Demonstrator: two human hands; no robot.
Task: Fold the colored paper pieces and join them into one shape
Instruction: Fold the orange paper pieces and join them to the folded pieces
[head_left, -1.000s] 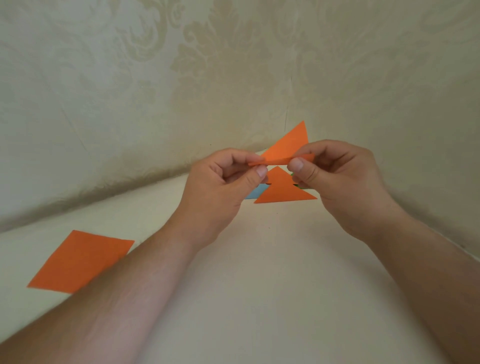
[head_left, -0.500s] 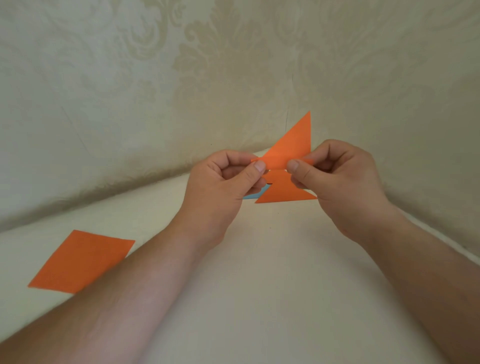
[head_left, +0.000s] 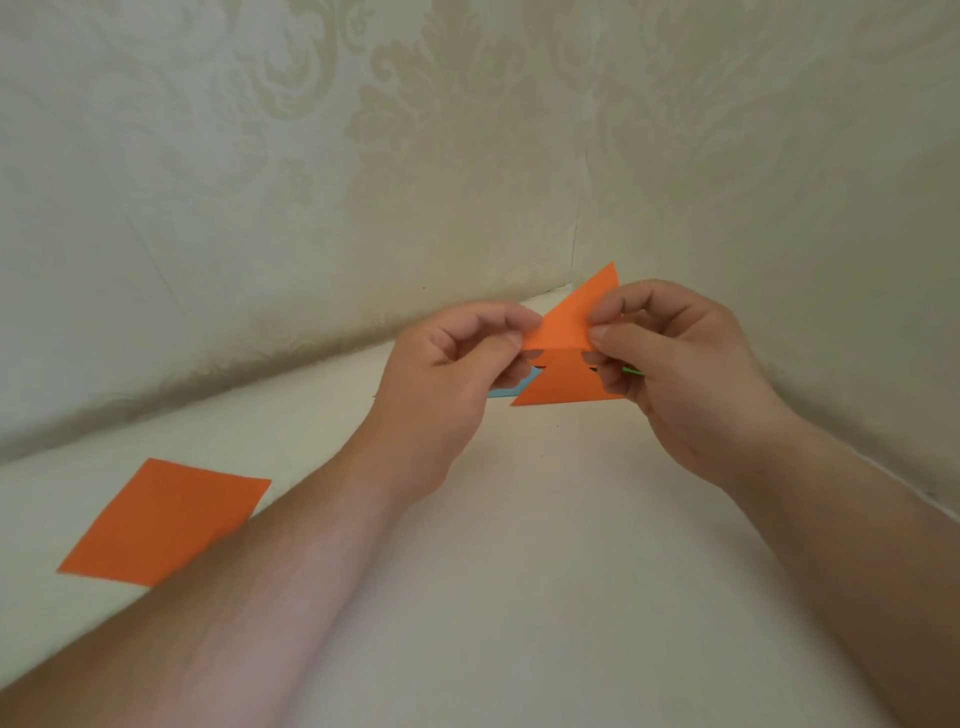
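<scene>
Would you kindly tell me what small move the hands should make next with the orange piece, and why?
Probably run the thumbs along the crease to sharpen it: the left hand and right hand pinch the folded orange piece at both ends of a fold line that looks soft.

Cream surface (head_left: 519, 597); damask-patterned wall (head_left: 363, 156) behind, possibly wallpaper.

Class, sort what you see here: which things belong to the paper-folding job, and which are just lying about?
Part of the job:
- folded orange paper, pinched by the left hand and right hand
- flat orange sheet
- blue paper, mostly hidden
- green paper, barely visible

Just there:
- cream table
- patterned wall
</scene>
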